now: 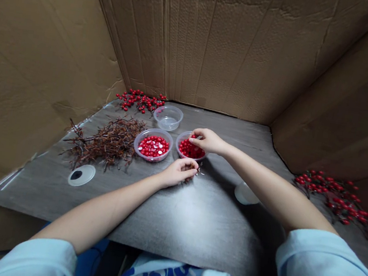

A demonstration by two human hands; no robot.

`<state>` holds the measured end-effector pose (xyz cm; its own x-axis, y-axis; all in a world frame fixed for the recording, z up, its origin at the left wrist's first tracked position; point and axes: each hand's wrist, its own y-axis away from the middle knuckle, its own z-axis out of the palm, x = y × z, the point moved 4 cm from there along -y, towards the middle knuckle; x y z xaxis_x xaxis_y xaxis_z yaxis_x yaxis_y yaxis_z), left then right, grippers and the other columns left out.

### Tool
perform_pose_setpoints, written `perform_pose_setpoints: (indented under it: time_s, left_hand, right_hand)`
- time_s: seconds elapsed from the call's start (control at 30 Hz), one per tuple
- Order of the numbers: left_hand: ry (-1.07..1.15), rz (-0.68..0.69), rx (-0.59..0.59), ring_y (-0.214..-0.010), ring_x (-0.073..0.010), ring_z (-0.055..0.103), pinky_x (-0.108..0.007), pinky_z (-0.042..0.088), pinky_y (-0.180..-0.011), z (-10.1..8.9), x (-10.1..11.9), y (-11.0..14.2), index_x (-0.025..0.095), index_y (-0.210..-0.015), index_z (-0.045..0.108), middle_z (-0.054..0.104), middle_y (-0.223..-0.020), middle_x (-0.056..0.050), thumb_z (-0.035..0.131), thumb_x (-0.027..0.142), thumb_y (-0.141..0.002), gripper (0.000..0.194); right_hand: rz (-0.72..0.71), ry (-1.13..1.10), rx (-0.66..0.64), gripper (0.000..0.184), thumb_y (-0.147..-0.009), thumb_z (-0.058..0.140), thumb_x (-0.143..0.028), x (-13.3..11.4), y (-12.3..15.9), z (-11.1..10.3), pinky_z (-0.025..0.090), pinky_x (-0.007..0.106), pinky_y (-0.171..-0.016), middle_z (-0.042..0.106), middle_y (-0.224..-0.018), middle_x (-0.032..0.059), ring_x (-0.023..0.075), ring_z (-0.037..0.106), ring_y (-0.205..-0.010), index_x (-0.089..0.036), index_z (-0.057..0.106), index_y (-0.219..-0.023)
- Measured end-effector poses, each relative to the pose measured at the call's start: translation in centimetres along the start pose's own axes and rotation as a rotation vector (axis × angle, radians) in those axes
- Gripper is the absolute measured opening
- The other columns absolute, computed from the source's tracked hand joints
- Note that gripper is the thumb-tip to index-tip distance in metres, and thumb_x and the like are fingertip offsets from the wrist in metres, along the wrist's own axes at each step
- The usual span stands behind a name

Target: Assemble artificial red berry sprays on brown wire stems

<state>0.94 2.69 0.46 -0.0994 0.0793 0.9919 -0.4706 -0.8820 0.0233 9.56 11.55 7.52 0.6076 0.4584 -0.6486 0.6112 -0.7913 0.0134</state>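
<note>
My left hand [180,173] is closed around a small brown twig [194,169], whose thin light-tipped ends stick out past the fingers. Just beyond it, my right hand [208,140] dips its curled fingertips into a clear plastic bowl of red berries [187,148]. Whether a berry sits between those fingers is too small to make out. To the left stands a second clear bowl [137,142], with red berries and some white discs in it. A tangled heap of bare brown twigs [109,143] lies left of that bowl.
Behind the bowls stands an empty clear bowl [168,118]. Finished-looking red berry branches [141,100] lie at the back left, more berry branches [344,199] at the right. A white disc with a dark spot [81,175] and a whitish cup [245,194] rest on the grey table. Cardboard walls [218,46] enclose it.
</note>
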Motion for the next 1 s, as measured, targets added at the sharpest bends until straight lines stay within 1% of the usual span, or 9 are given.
perform_pose_setpoints:
  time_s: [0.13, 0.2, 0.33, 0.43, 0.53, 0.67, 0.73, 0.83, 1.0]
  left_hand:
    - [0.016, 0.001, 0.004, -0.048, -0.0051, 0.045, -0.018, 0.038, -0.046, -0.1, -0.2, 0.0, 0.014, -0.076, 0.048, 0.048, -0.061, 0.004, 0.064, 0.042, -0.065, 0.034]
    - [0.012, 0.004, 0.005, -0.048, -0.0051, 0.045, -0.018, 0.038, -0.046, -0.2, -0.3, 0.0, 0.014, -0.076, 0.048, 0.048, -0.060, 0.004, 0.064, 0.042, -0.065, 0.034]
    - [0.006, 0.004, 0.002, -0.048, -0.0050, 0.044, -0.018, 0.037, -0.046, -0.2, -0.4, 0.0, 0.014, -0.076, 0.048, 0.047, -0.059, 0.005, 0.064, 0.042, -0.066, 0.034]
    - [0.016, 0.002, 0.004, -0.047, -0.0051, 0.044, -0.018, 0.037, -0.047, -0.3, -0.4, 0.0, 0.014, -0.076, 0.048, 0.047, -0.058, 0.005, 0.064, 0.043, -0.065, 0.034]
    - [0.039, -0.004, 0.010, -0.048, -0.0050, 0.044, -0.018, 0.037, -0.047, -0.4, -0.3, 0.0, 0.015, -0.076, 0.048, 0.047, -0.057, 0.005, 0.064, 0.043, -0.065, 0.034]
    - [0.091, -0.023, 0.023, -0.048, -0.0050, 0.044, -0.018, 0.036, -0.047, -0.4, -0.2, 0.0, 0.014, -0.076, 0.048, 0.048, -0.057, 0.005, 0.065, 0.044, -0.064, 0.036]
    - [0.110, -0.027, 0.026, -0.048, -0.0051, 0.044, -0.018, 0.036, -0.047, -0.4, -0.1, 0.1, 0.014, -0.075, 0.047, 0.048, -0.057, 0.005, 0.066, 0.045, -0.063, 0.037]
    - [0.118, -0.027, 0.031, -0.048, -0.0053, 0.044, -0.018, 0.035, -0.047, -0.4, 0.0, 0.2, 0.015, -0.076, 0.047, 0.049, -0.057, 0.005, 0.066, 0.045, -0.063, 0.038]
    - [0.119, -0.018, 0.043, -0.047, -0.0049, 0.043, -0.018, 0.034, -0.047, -0.3, 0.1, 0.3, 0.015, -0.076, 0.047, 0.048, -0.056, 0.005, 0.066, 0.044, -0.064, 0.037]
  right_hand:
    - [0.066, -0.132, -0.021, 0.014, -0.080, 0.050, -0.025, 0.5, 0.1, 0.2, 0.040, 0.018, -0.051, 0.063, -0.066, 0.0012, 0.0083, 0.054, -0.055, -0.013, 0.057, -0.081]
    - [0.068, -0.134, -0.006, 0.013, -0.079, 0.051, -0.025, 0.7, 0.1, 0.1, 0.039, 0.019, -0.052, 0.063, -0.067, 0.0015, 0.0081, 0.054, -0.055, -0.013, 0.057, -0.081]
    - [0.011, -0.097, 0.067, 0.016, -0.076, 0.054, -0.026, 0.6, 0.1, -0.2, 0.040, 0.020, -0.055, 0.063, -0.071, 0.0027, 0.0088, 0.054, -0.060, -0.012, 0.060, -0.080]
    - [-0.050, -0.113, 0.150, 0.020, -0.076, 0.054, -0.029, 0.1, 0.8, -0.7, 0.040, 0.020, -0.056, 0.062, -0.070, 0.0021, 0.0088, 0.052, -0.060, -0.011, 0.061, -0.080]
    - [-0.100, -0.118, 0.231, 0.021, -0.078, 0.052, -0.030, -0.7, 2.9, -1.2, 0.039, 0.021, -0.055, 0.061, -0.069, 0.0017, 0.0087, 0.051, -0.058, -0.012, 0.062, -0.082]
    - [-0.130, -0.101, 0.315, 0.020, -0.080, 0.051, -0.030, -1.4, 7.0, -1.4, 0.040, 0.021, -0.053, 0.061, -0.069, 0.0021, 0.0094, 0.053, -0.055, -0.014, 0.061, -0.088]
    - [-0.151, -0.069, 0.334, 0.019, -0.081, 0.051, -0.029, -1.6, 8.8, -1.1, 0.042, 0.021, -0.054, 0.063, -0.075, 0.0035, 0.0091, 0.054, -0.055, -0.015, 0.061, -0.089]
    - [-0.204, 0.027, 0.340, 0.017, -0.083, 0.050, -0.027, -1.9, 10.8, -0.3, 0.044, 0.022, -0.057, 0.063, -0.077, 0.0045, 0.0102, 0.056, -0.060, -0.017, 0.062, -0.089]
    - [-0.249, 0.112, 0.414, 0.015, -0.084, 0.048, -0.022, -2.3, 12.6, 1.0, 0.046, 0.022, -0.059, 0.065, -0.077, 0.0052, 0.0110, 0.057, -0.063, -0.018, 0.062, -0.089]
